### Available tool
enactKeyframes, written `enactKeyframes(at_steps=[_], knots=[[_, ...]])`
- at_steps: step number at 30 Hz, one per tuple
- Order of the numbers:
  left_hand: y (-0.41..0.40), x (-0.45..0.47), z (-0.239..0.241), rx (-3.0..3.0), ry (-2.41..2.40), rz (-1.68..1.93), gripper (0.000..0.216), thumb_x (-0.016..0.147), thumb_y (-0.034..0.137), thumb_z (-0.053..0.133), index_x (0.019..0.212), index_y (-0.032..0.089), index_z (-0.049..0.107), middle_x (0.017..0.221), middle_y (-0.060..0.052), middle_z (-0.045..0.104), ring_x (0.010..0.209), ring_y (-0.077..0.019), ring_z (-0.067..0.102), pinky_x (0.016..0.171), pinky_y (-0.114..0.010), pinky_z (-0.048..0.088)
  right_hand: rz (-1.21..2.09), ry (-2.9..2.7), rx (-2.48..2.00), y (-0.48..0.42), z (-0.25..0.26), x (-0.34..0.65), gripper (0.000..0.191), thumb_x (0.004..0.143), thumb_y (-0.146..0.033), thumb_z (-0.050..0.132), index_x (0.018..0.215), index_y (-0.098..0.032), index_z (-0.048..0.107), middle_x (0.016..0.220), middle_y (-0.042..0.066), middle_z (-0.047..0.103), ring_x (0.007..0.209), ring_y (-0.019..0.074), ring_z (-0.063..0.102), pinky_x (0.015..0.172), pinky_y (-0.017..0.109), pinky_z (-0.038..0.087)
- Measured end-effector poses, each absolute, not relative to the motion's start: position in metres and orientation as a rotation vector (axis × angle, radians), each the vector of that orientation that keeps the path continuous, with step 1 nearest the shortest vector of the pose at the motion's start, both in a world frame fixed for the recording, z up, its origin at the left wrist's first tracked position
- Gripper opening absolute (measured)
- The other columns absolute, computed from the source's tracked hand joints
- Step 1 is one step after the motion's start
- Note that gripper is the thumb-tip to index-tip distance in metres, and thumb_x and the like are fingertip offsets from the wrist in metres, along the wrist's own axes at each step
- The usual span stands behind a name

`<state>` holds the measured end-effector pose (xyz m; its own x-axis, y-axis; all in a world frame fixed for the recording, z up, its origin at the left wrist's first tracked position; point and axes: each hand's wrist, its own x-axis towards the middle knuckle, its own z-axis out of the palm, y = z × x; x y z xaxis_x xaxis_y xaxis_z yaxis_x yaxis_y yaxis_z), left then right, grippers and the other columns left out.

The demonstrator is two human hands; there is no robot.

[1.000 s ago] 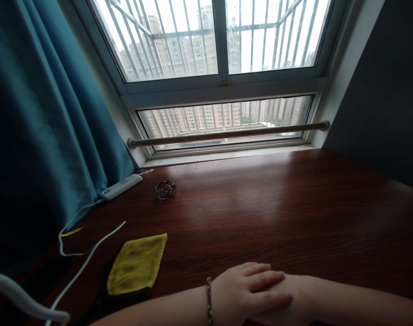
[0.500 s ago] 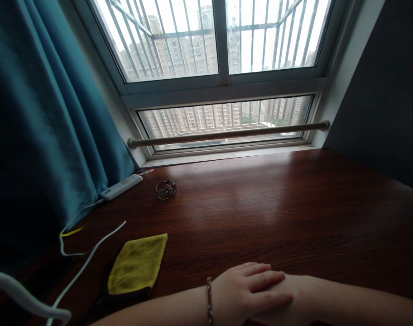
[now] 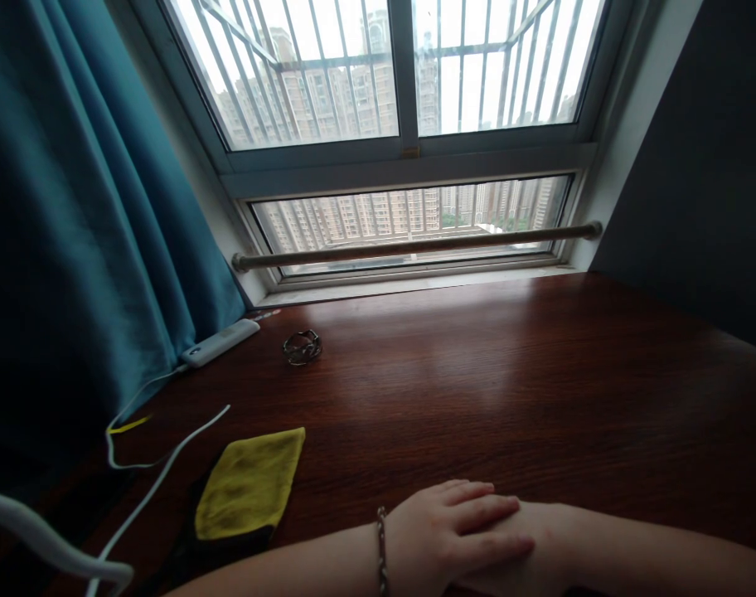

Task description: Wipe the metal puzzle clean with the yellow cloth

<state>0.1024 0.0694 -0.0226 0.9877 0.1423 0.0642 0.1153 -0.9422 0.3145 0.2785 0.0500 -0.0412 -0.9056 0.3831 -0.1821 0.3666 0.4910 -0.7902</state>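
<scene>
My left hand (image 3: 443, 531), with a chain bracelet (image 3: 381, 551) on its wrist, lies across the back of my right hand (image 3: 508, 568). The left fingers are stretched out over the right hand and wrist, slightly apart, and hold nothing. My right hand comes in from the right edge; its fingers are hidden beneath the left hand and below the frame. Both rest low at the near part of the dark red-brown wooden surface (image 3: 446, 398). Nearest on the left lies a yellow cloth piece with dark edging (image 3: 254, 481).
A dark metal openwork ring (image 3: 302, 348) stands toward the window. Along the blue curtain (image 3: 123, 207) lie a white elongated device (image 3: 222, 342) and a thin white cable (image 3: 172, 456). A thicker white cord (image 3: 42, 539) curves at lower left. Beyond is a barred window with a rail (image 3: 415, 247).
</scene>
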Motion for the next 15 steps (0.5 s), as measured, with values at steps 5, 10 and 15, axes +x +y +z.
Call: enactKeyframes(at_steps=[5, 10, 15], knots=[[0.07, 0.104, -0.022, 2.836, 0.18, 0.123, 0.052, 0.091, 0.042, 0.034, 0.138, 0.025, 0.023, 0.145, 0.001, 0.017, 0.129, -0.0194, 0.025, 0.109, -0.031, 0.022, 1.408, -2.709, -0.671, 0.05, -0.044, 0.281, 0.044, 0.086, -0.028, 0.053, 0.127, -0.013, 0.046, 0.112, 0.011, 0.052, 0.102, 0.0192, 0.051, 0.091, 0.033, 0.04], [0.069, 0.104, -0.024, 2.843, 0.181, 0.121, 0.051, 0.091, 0.043, 0.033, 0.138, 0.026, 0.023, 0.145, 0.002, 0.016, 0.13, -0.019, 0.024, 0.109, -0.031, 0.021, 1.381, -2.773, -0.652, 0.051, -0.047, 0.283, 0.037, 0.089, -0.019, 0.044, 0.125, -0.014, 0.049, 0.108, 0.007, 0.056, 0.097, 0.0163, 0.054, 0.087, 0.026, 0.043], [0.07, 0.104, -0.023, 2.847, 0.179, 0.158, 0.051, 0.091, 0.043, 0.035, 0.138, 0.025, 0.024, 0.145, 0.002, 0.017, 0.129, -0.0186, 0.024, 0.109, -0.03, 0.02, 1.316, -2.849, -0.521, 0.052, -0.053, 0.277, 0.043, 0.084, -0.02, 0.049, 0.126, -0.012, 0.049, 0.125, 0.007, 0.045, 0.118, 0.0212, 0.038, 0.103, 0.028, 0.027]])
